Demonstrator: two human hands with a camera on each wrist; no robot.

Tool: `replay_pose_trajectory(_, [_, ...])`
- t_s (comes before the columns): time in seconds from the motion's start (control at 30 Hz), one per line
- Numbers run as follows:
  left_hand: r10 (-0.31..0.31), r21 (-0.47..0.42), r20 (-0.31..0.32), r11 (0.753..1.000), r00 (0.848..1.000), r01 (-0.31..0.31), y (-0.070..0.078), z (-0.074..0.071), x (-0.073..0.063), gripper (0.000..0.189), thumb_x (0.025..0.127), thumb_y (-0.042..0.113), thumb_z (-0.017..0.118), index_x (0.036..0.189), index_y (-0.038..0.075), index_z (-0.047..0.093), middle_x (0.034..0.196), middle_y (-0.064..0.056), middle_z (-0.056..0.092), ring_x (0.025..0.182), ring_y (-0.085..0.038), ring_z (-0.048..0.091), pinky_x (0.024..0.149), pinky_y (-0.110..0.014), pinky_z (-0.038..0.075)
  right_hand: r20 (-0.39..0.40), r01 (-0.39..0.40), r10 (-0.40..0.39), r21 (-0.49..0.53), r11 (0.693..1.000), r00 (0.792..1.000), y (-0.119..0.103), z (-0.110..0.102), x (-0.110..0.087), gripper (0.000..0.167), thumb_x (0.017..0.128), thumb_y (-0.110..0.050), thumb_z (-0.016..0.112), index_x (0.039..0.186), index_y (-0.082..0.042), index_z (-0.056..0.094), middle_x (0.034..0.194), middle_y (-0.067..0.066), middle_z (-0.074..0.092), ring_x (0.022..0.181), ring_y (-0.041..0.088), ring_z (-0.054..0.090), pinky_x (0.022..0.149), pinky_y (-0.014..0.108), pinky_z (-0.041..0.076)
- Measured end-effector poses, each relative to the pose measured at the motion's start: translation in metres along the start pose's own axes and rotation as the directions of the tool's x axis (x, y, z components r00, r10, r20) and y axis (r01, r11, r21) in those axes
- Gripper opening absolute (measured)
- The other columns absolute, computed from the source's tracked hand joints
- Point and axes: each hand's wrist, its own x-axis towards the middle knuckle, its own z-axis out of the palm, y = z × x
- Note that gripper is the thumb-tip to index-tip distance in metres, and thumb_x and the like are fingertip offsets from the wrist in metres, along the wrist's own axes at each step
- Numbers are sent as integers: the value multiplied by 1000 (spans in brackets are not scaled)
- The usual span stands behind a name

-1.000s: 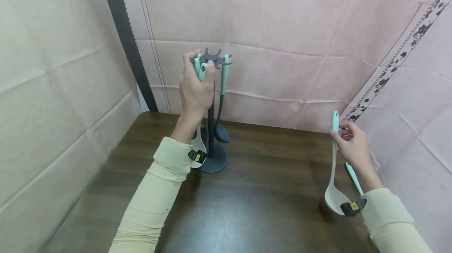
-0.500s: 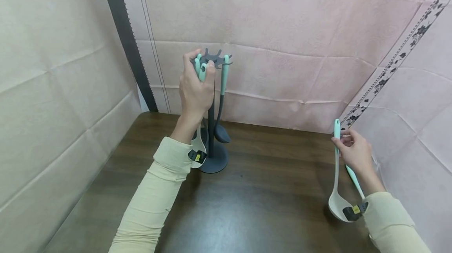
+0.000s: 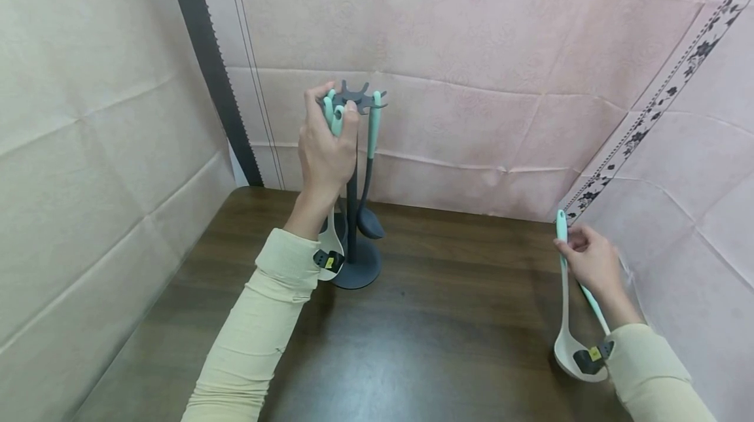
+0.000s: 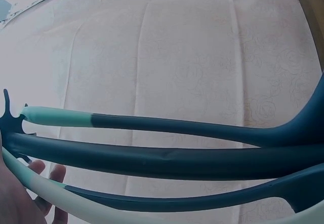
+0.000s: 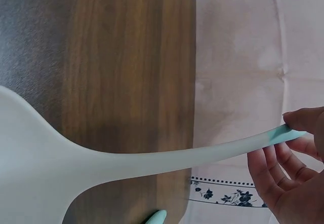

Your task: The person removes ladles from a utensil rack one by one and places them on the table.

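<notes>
Right-hand grip [image 3: 595,266]: pinching white ladle [image 3: 565,301] by its green handle, thumb on one side, fingers on the other. Ladle at right of surface [image 3: 459,317]; long axis near upright in head view, handle end up toward back cloth [image 3: 471,114], bowl down and nearer the person. Bowl-to-surface contact: can't tell. Wrist camera [image 3: 588,360] covers part of bowl.

Surface's back edge runs behind the handle; side cloth [image 3: 695,226] closes off the right. Wide stretch of surface leftward, up to utensil stand [image 3: 352,219].

Green-handled utensil [image 3: 593,308] lies just right of ladle, partly under the forearm. Left-hand grip [image 3: 326,154] wraps stand top plus hanging handles; dark ladle [image 3: 370,222] hangs on stand's right, pale utensil [image 3: 332,239] partly behind left cuff.
</notes>
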Motion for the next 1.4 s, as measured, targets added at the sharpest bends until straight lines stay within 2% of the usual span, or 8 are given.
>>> replay_pose_trajectory(0.2, [-4, -1, 4, 1000, 1000, 4, 0, -1, 0, 61, 98, 53, 47, 147, 16, 49, 78, -2, 46, 62, -20, 42, 55, -30, 32, 69, -39, 41, -23, 999, 997, 9, 3, 0, 39, 104, -25, 68, 128, 5, 62, 102, 22, 72, 82, 26, 65, 58, 29, 50])
replay_pose_trajectory(0.27, [-4, -2, 5, 1000, 1000, 4, 0, 0, 0, 61, 98, 53, 47, 147, 16, 50, 78, -2, 46, 62, -20, 42, 55, -30, 33, 78, -38, 41, -36, 999, 996, 13, 4, 0, 39, 104, -26, 67, 127, 5, 62, 102, 23, 72, 83, 29, 66, 60, 31, 50])
replay_pose_trajectory(0.37, [-3, -2, 4, 1000, 1000, 3, 0, -1, 0, 61, 98, 53, 47, 146, 16, 50, 78, -2, 46, 62, -20, 42, 55, -30, 32, 80, -18, 22, -53, 998, 997, 18, 6, -2, 36, 103, -25, 68, 122, 5, 64, 98, 21, 73, 81, 27, 65, 66, 33, 46])
replay_pose_trajectory(0.53, [-4, 3, 0, 1000, 1000, 4, -1, -1, 0, 61, 98, 53, 47, 146, 16, 50, 77, -1, 45, 61, -20, 42, 54, -30, 32, 102, -5, 11, -63, 998, 995, 23, 13, -3, 30, 101, -23, 69, 115, 3, 65, 90, 16, 73, 74, 21, 62, 65, 35, 45])
replay_pose_trajectory(0.73, [0, -2, 3, 1000, 1000, 0, -1, 0, 0, 62, 99, 52, 47, 147, 13, 50, 78, -2, 46, 62, -21, 43, 54, -30, 32, 129, 4, 6, -74, 997, 992, 29, 17, -2, 28, 99, -20, 70, 114, 4, 65, 90, 16, 73, 76, 26, 63, 65, 37, 44])
replay_pose_trajectory(0.9, [3, -2, 1, 1000, 1000, -3, -1, 0, 0, 63, 99, 52, 47, 146, 11, 50, 78, -3, 46, 62, -21, 43, 54, -30, 32, 168, -25, 34, -56, 998, 985, 32, 19, -4, 29, 100, -20, 69, 115, 4, 64, 92, 17, 72, 71, 22, 63, 61, 34, 47])
replay_pose_trajectory(1.17, [1, 0, 1, 1000, 1000, -1, -1, 0, 0, 63, 99, 52, 46, 147, 11, 49, 79, -3, 46, 63, -21, 42, 55, -30, 32, 241, -129, 137, -46, 991, 961, 36, 22, -5, 31, 101, -20, 67, 118, 4, 61, 101, 24, 69, 73, 25, 64, 59, 35, 50])
replay_pose_trajectory(1.4, [0, 1, 0, 1000, 1000, 0, -2, 1, 1, 63, 99, 52, 46, 146, 11, 50, 80, -3, 46, 63, -21, 42, 55, -30, 32, 307, -218, 228, -69, 974, 924, 37, 21, -5, 33, 103, -21, 63, 123, 5, 58, 108, 29, 66, 80, 30, 65, 61, 35, 52])
